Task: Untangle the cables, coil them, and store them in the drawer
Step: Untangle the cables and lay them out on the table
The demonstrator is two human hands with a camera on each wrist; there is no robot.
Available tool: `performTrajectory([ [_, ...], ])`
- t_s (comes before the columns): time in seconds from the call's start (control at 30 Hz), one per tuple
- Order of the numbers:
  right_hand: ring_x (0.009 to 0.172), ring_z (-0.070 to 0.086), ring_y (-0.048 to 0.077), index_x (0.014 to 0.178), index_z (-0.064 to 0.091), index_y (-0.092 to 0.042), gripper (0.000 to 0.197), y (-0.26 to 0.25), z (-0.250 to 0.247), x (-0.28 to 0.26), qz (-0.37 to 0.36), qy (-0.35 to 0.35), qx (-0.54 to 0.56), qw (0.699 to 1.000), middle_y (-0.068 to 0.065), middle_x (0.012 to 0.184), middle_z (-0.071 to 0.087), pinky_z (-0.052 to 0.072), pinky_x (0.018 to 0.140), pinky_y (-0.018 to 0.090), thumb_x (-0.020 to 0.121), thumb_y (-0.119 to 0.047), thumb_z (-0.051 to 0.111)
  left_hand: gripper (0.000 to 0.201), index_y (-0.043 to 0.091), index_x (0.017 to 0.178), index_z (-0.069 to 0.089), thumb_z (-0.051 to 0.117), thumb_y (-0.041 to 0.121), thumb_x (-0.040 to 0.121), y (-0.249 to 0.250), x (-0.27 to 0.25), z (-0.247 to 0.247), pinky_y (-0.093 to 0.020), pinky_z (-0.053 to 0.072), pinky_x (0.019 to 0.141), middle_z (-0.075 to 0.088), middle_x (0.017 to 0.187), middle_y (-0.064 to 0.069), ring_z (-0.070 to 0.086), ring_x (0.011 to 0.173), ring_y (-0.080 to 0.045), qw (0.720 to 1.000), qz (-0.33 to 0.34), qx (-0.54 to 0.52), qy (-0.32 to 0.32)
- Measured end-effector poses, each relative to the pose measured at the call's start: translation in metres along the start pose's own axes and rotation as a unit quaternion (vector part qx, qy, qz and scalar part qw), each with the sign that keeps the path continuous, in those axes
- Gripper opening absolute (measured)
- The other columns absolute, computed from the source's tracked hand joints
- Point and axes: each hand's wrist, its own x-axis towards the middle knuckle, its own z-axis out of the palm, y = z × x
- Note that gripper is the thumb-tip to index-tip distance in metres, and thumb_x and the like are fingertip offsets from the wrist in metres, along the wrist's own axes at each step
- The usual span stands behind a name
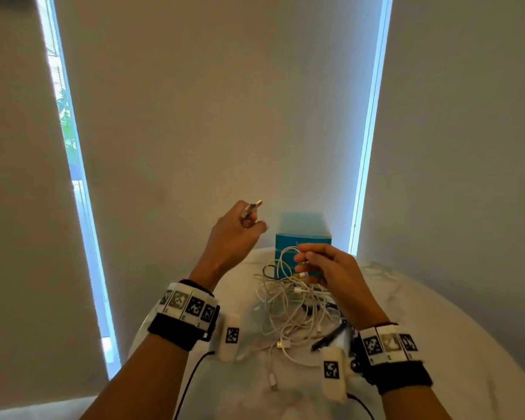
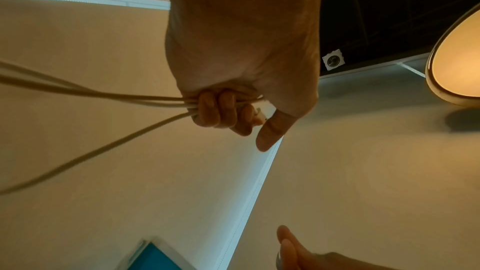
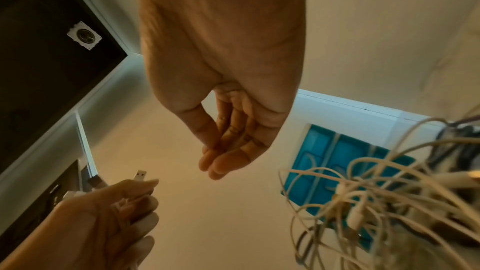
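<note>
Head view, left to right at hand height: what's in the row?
Left window gap → left hand, holding a USB plug → teal box → right window gap. Right hand overlaps the box, so skipped.

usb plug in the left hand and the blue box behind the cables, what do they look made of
USB plug: bare metal shell, judging by its silvery glint. Blue box: probably translucent plastic with a smooth finish, since its top looks hazy and see-through.

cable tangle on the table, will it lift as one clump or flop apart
Probably floppy: the tangle of white cables droops in loose loops below the strand at the right hand. Likely lifts as one clump, since strands cross many times and a black cable runs through it. Seems light: thin cords, small plugs.
</note>
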Motion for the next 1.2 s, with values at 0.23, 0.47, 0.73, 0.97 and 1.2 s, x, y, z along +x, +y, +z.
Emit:
performTrajectory([
  [0.23, 0.089, 0.074, 0.017, 0.124, 0.076, -0.027, 0.028, 0.024, 0.002, -0.018, -0.046, 0.044, 0.022, 0.998, 0.001, 0.107, 0.08, 0.06, 0.071, 0.025, 0.1, -0.041, 0.07, 0.018, 0.025, 0.102, 0.048, 0.065, 0.02, 0.097, -0.017, -0.012, 0.051, -0.052, 0.056, 0.079, 0.067, 0.089, -0.002, 0.06, 0.075, -0.021, 0.975, 0.004, 0.118, -0.188],
  [0.47, 0.114, 0.069, 0.005, 0.136, 0.065, -0.038, 0.065, 0.042, -0.002, -0.014, -0.089, 0.065, -0.07, 0.991, -0.014, 0.132, 0.065, 0.063, 0.091, 0.029, 0.076, -0.05, 0.089, 0.03, 0.022, 0.123, 0.04, 0.061, 0.035, 0.105, -0.025, -0.025, 0.082, -0.051, 0.06, 0.08, 0.071, 0.11, -0.006, 0.07, 0.092, -0.028, 0.943, 0.052, 0.184, -0.273],
  [0.73, 0.095, 0.077, 0.021, 0.119, 0.074, -0.031, 0.018, 0.059, -0.005, -0.01, -0.089, 0.106, -0.064, 0.988, -0.006, 0.108, 0.077, 0.064, 0.072, 0.034, 0.101, -0.028, 0.074, 0.017, 0.015, 0.119, 0.051, 0.056, 0.025, 0.107, -0.026, -0.032, 0.087, -0.044, 0.054, 0.087, 0.066, 0.11, -0.003, 0.064, 0.1, -0.022, 0.939, 0.028, 0.096, -0.33],
  [0.97, 0.1, 0.079, 0.012, 0.119, 0.068, -0.021, 0.045, 0.045, -0.002, -0.02, -0.048, 0.023, -0.049, 0.997, -0.011, 0.104, 0.081, 0.065, 0.092, 0.038, 0.087, -0.051, 0.079, 0.016, 0.011, 0.114, 0.054, 0.056, 0.026, 0.108, -0.025, -0.027, 0.081, -0.03, 0.048, 0.073, 0.067, 0.105, -0.004, 0.059, 0.087, -0.015, 0.961, 0.002, 0.078, -0.265],
  [1.2, 0.111, 0.075, 0.011, 0.122, 0.074, -0.025, 0.053, 0.042, -0.002, -0.023, -0.102, 0.001, -0.083, 0.991, -0.005, 0.117, 0.079, 0.064, 0.097, 0.038, 0.076, -0.048, 0.085, 0.024, 0.011, 0.12, 0.052, 0.062, 0.028, 0.105, -0.028, -0.021, 0.077, -0.032, 0.047, 0.072, 0.066, 0.11, -0.008, 0.06, 0.094, -0.02, 0.953, 0.02, 0.104, -0.283],
])
